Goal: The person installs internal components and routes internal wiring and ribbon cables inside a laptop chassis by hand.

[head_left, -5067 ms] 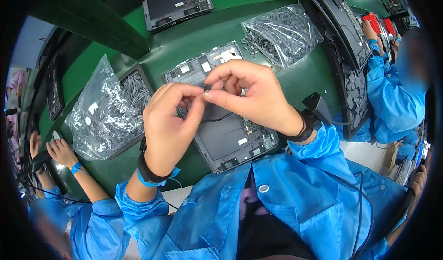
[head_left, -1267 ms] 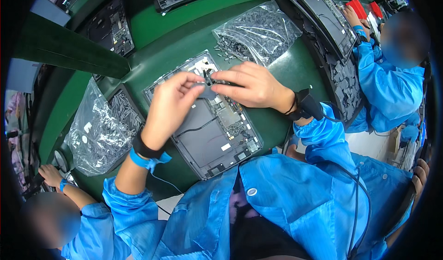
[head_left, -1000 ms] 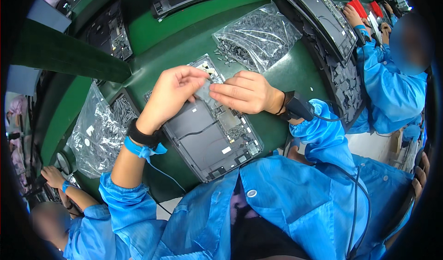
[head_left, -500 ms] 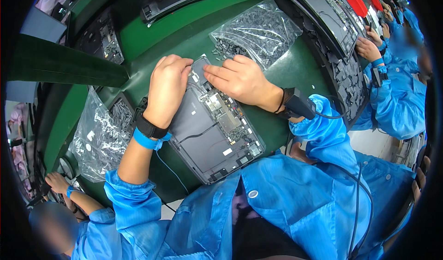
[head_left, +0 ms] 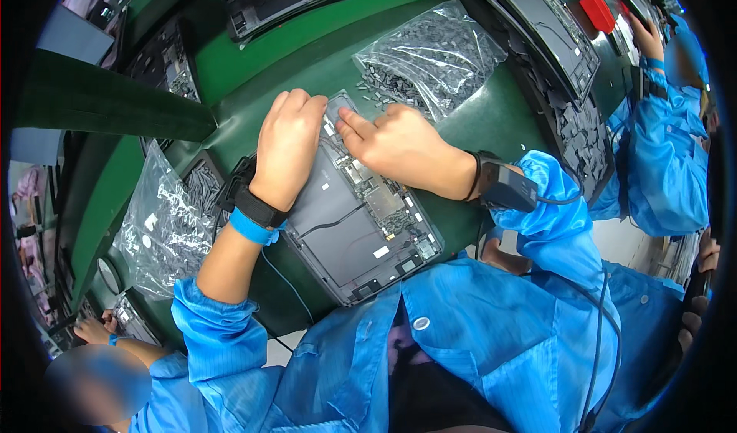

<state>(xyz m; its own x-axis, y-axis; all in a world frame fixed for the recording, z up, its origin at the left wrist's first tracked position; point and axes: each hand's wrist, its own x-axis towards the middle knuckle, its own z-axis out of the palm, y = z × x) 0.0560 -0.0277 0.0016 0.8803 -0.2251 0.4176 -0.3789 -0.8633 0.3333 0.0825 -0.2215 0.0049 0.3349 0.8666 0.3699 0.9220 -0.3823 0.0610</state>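
An opened laptop chassis point(head_left: 330, 241) lies tilted in front of me, its circuit board point(head_left: 384, 203) bare and a black cable crossing its grey panel. My left hand point(head_left: 290, 145) is closed at the far left corner, fingers bent and pressed together; what their tips pinch, if anything, is hidden. My right hand point(head_left: 395, 145) rests over the far right part, with two fingers stretched out onto the far end and the others curled. Nothing shows in its grasp. Beyond it lies a clear plastic bag point(head_left: 437, 57) of small dark grey pieces, some spilled by its opening.
Left of the chassis are another clear bag point(head_left: 157, 229) and a dark tray point(head_left: 203, 176) of small pieces. A green beam point(head_left: 115, 95) juts in at left. Stacked chassis point(head_left: 537, 34) and a bin of grey pieces point(head_left: 580, 137) stand at right. Co-workers sit on both sides.
My right hand has tilted, its fingers now more curled, with two still stretched out. My left hand has shifted slightly toward it. The right co-worker's hands have moved away from the stacked chassis.
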